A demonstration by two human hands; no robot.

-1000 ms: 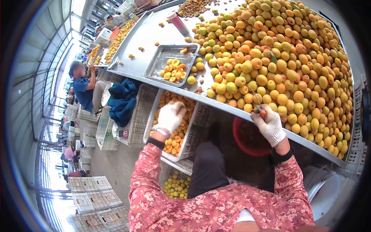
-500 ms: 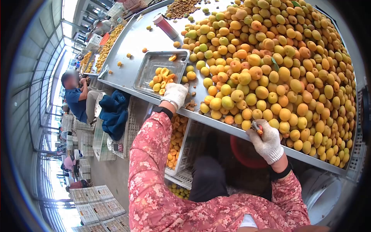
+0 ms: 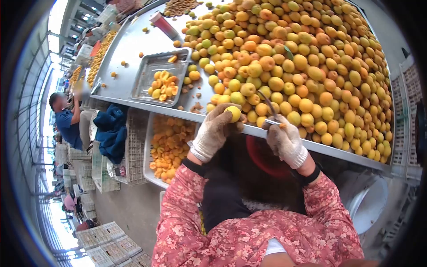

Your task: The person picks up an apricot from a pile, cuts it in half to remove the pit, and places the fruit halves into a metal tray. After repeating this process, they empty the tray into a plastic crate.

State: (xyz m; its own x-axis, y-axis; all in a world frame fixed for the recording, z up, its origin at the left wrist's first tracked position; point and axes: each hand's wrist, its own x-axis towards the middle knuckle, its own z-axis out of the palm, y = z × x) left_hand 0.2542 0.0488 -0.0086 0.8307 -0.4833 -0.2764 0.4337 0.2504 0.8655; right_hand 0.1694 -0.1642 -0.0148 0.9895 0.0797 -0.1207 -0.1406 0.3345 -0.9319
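Note:
My left hand (image 3: 218, 129), in a white glove with brown-stained fingers, is closed round a yellow apricot (image 3: 233, 114) at the front edge of the metal table (image 3: 109, 84). Just right of it, my gloved right hand (image 3: 284, 138) grips a small knife (image 3: 269, 104) with a thin curved blade pointing up and away. Behind both hands lies a large heap of apricots (image 3: 307, 75). Left of the heap, a metal tray (image 3: 138, 89) holds several cut apricot halves (image 3: 164, 84). Scraps and pits lie beside the tray.
A red cylinder (image 3: 163, 25) lies behind the tray. Below the table edge is a crate of apricot halves (image 3: 169, 147), with a red tub (image 3: 262, 160) under the table. A white bucket (image 3: 368, 204) stands at right. A person (image 3: 69, 120) sits at left near crates.
My left hand has moved from the tray to the heap's front edge and taken hold of an apricot. My right hand has come closer to it. The view has shifted.

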